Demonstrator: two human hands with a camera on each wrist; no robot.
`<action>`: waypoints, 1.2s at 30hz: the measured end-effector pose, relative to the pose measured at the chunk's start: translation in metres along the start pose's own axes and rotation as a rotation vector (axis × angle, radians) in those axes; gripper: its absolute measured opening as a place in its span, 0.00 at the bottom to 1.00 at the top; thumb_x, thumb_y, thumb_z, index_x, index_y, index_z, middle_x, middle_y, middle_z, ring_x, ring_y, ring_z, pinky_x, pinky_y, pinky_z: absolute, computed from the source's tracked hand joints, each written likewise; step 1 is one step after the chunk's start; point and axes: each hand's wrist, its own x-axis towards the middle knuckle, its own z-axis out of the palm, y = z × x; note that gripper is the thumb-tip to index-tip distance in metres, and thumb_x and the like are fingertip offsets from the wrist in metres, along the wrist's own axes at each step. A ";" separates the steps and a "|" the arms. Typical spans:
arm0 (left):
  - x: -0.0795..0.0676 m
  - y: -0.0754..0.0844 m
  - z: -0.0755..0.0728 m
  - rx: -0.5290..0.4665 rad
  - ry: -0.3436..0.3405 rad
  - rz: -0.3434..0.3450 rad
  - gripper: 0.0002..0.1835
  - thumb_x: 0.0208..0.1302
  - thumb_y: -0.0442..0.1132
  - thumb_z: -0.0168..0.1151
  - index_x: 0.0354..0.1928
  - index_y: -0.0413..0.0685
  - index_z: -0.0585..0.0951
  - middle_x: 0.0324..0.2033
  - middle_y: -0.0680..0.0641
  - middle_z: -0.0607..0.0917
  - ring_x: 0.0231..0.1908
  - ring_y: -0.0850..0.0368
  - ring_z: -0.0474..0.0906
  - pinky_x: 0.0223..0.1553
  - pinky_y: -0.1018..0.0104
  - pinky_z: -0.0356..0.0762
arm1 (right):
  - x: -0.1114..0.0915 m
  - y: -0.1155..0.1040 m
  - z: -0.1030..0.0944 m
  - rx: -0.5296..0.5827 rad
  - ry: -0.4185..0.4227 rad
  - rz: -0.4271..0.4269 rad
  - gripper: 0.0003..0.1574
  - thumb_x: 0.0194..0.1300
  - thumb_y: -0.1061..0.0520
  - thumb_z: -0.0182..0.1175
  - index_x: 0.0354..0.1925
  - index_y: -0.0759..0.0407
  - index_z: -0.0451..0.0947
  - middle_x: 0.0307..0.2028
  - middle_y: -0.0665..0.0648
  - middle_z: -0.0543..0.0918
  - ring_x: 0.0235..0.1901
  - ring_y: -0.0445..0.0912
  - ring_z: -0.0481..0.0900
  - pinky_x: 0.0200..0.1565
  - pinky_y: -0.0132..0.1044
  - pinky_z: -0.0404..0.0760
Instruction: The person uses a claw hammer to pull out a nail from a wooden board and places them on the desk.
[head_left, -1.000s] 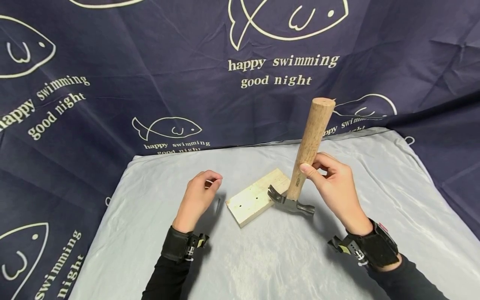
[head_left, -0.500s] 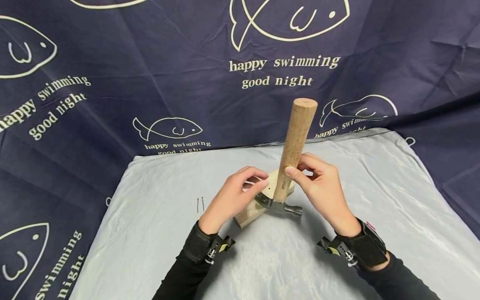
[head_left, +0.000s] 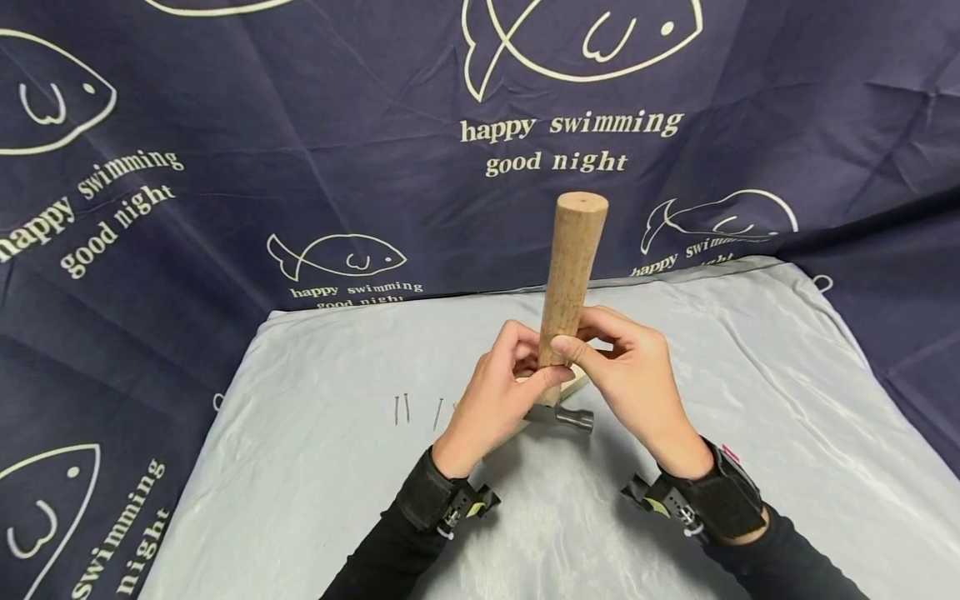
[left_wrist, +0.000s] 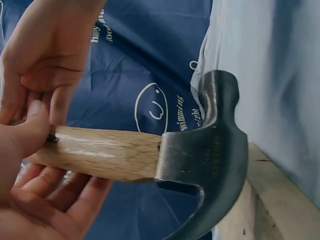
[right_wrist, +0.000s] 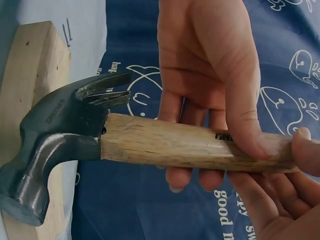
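Observation:
Between both hands a claw hammer [head_left: 572, 275] is held with its wooden handle upright and its dark metal head [left_wrist: 215, 150] down. My left hand [head_left: 487, 396] pinches the lower handle between thumb and fingers. Slightly higher, my right hand [head_left: 637, 375] grips the same handle from the right, thumb on the near side. Under the hammer lies a pale wooden block [right_wrist: 30, 75] with small dark holes, mostly hidden by the hands in the head view. The hammer head overlaps the block in both wrist views.
Three nails, among them a slanted nail [head_left: 438, 413] and an upright-looking pair [head_left: 402, 408], lie left of the left hand. A pale grey cloth [head_left: 315, 467] covers the table. Behind it hangs a dark blue curtain [head_left: 360, 167] with fish prints.
The left hand has moved right from beside the block and taken hold of the hammer handle. The right hand has carried the hammer left, and its handle stands more upright.

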 end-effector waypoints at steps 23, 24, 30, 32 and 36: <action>-0.002 0.002 -0.007 0.051 0.048 0.135 0.13 0.72 0.45 0.67 0.53 0.54 0.76 0.38 0.55 0.89 0.37 0.64 0.84 0.43 0.66 0.84 | 0.005 -0.003 -0.001 -0.004 -0.006 0.020 0.14 0.60 0.57 0.77 0.45 0.50 0.89 0.32 0.50 0.88 0.35 0.41 0.87 0.40 0.32 0.88; -0.002 0.002 -0.007 0.051 0.048 0.136 0.13 0.72 0.45 0.67 0.53 0.54 0.77 0.38 0.55 0.89 0.37 0.64 0.84 0.43 0.66 0.84 | 0.005 -0.003 -0.001 -0.012 -0.012 0.022 0.13 0.59 0.56 0.77 0.44 0.50 0.89 0.32 0.50 0.88 0.35 0.41 0.87 0.40 0.32 0.88; -0.006 0.001 -0.010 0.065 0.066 0.128 0.13 0.70 0.46 0.68 0.53 0.58 0.80 0.34 0.57 0.88 0.34 0.65 0.83 0.40 0.67 0.84 | 0.005 0.001 -0.002 -0.039 -0.070 0.045 0.12 0.61 0.54 0.76 0.44 0.50 0.87 0.33 0.52 0.90 0.36 0.41 0.88 0.38 0.32 0.87; -0.007 0.001 -0.012 0.067 0.077 0.108 0.12 0.70 0.47 0.69 0.52 0.60 0.81 0.34 0.59 0.87 0.34 0.65 0.84 0.40 0.66 0.84 | 0.006 0.002 -0.003 -0.055 -0.094 0.055 0.12 0.63 0.52 0.75 0.45 0.49 0.87 0.35 0.51 0.90 0.37 0.40 0.88 0.39 0.32 0.87; -0.011 -0.001 -0.017 0.050 0.102 0.067 0.12 0.68 0.47 0.71 0.51 0.62 0.83 0.34 0.59 0.88 0.34 0.64 0.85 0.40 0.66 0.85 | 0.006 0.006 -0.003 -0.049 -0.131 0.052 0.11 0.66 0.52 0.72 0.47 0.49 0.86 0.39 0.51 0.90 0.39 0.40 0.88 0.41 0.34 0.88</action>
